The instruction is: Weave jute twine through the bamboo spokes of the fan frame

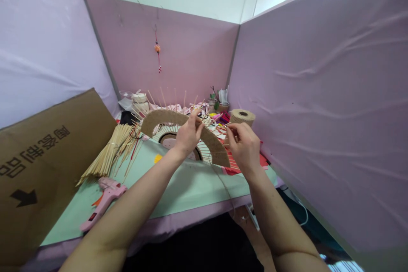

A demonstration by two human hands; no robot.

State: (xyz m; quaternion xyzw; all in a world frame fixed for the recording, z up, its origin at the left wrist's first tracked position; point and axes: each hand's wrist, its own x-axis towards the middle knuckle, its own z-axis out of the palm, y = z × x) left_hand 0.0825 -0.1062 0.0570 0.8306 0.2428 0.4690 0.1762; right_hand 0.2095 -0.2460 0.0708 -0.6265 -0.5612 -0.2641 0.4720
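A fan-shaped frame of thin bamboo sticks with a band of woven jute twine (165, 120) stands over the green table mat (191, 187). My left hand (188, 134) is closed, pinching the frame's upper edge among the sticks. My right hand (244, 146) is closed on the jute twine (223, 182) at the frame's right end; the strand trails down over the table's front edge. A roll of jute twine (242, 117) stands just behind my right hand.
A bundle of bamboo sticks (106, 153) lies at the left, with a pink glue gun (103, 202) in front of it. A cardboard sheet (41, 165) leans at far left. Jars, cups and craft bits crowd the back. Pink partition walls enclose the desk.
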